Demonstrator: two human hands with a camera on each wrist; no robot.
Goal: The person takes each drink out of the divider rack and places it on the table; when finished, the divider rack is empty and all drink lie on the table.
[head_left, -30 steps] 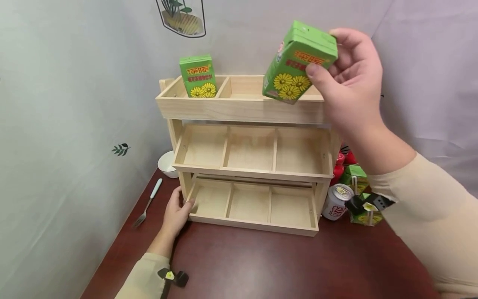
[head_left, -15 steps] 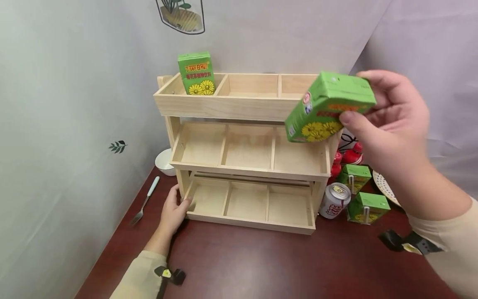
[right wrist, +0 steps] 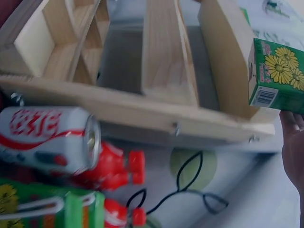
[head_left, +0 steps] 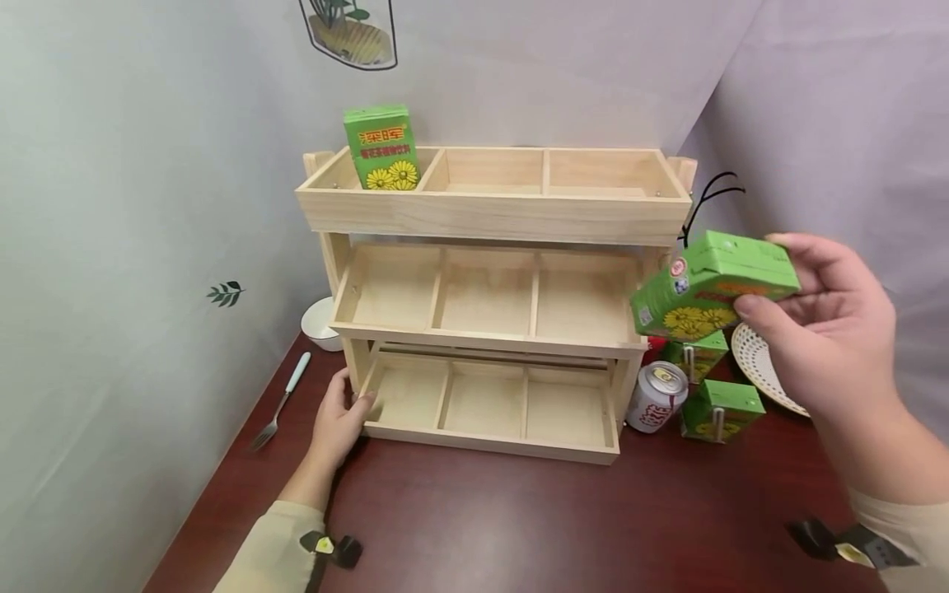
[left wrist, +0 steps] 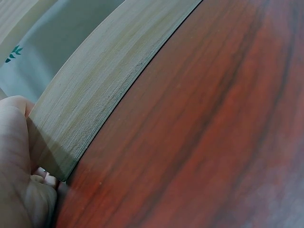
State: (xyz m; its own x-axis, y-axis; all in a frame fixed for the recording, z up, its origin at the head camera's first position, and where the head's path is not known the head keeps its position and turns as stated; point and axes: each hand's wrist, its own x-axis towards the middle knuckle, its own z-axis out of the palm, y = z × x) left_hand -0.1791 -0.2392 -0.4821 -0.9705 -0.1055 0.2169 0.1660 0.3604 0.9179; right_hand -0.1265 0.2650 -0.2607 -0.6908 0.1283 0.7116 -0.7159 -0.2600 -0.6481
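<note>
My right hand (head_left: 845, 321) pinches a green drink carton (head_left: 689, 301) with yellow flowers between thumb and fingers. It holds the carton tilted in the air, right of the wooden three-tier rack (head_left: 489, 216). In the right wrist view the held drink carton (right wrist: 278, 76) shows its barcode side at the right edge. My left hand (head_left: 337, 424) grips the rack's lower left corner, its thumb on the bottom tray's side. The left wrist view shows that hand (left wrist: 19, 156) against the wood, some fingers hidden. Another green carton (head_left: 381, 148) stands in the top tier's left compartment.
Right of the rack stand a silver can (head_left: 656, 397), two green cartons, the nearer carton (head_left: 722, 412) in front, and red-capped bottles (right wrist: 111, 166). A patterned white plate (head_left: 764, 366) lies behind. On the left are a white bowl (head_left: 320, 323) and a fork (head_left: 282, 399).
My right hand has moved the green carton down and to the right, from in front of the top tier to beside the rack. The left hand keeps its grip on the corner.
</note>
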